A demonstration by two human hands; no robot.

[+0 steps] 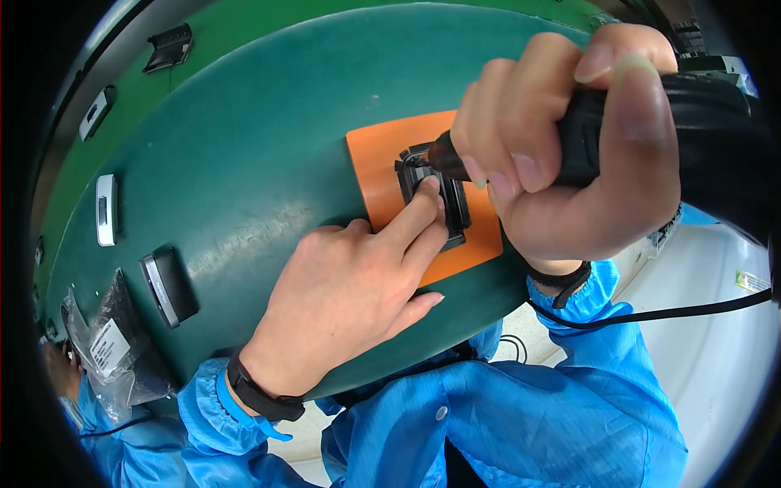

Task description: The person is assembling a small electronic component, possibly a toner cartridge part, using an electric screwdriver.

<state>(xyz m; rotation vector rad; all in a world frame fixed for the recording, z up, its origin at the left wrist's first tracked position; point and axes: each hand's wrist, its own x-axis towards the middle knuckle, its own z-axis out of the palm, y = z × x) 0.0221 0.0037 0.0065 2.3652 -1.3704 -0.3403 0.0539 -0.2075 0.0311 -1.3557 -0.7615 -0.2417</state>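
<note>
My right hand (569, 154) is wrapped round a black electric screwdriver (582, 138), which lies almost level across the view. Its narrow tip (443, 156) meets the upper end of a black plastic housing (455, 218). The housing rests on an orange mat (378, 159). My left hand (350, 276) reaches in from below, its fingertips pressed on the housing and its thumb held apart. Those fingers cover part of the housing. Any screw under the tip is too small to make out.
Left on the green table (268, 106) lie a black-and-silver part (169, 286), a white-framed part (106, 210) and a bag of black pieces (122, 346). Farther off are another white part (96, 114) and a black shell (169, 47). Another person's hand (61, 370) shows lower left. A black cable (651, 315) runs right.
</note>
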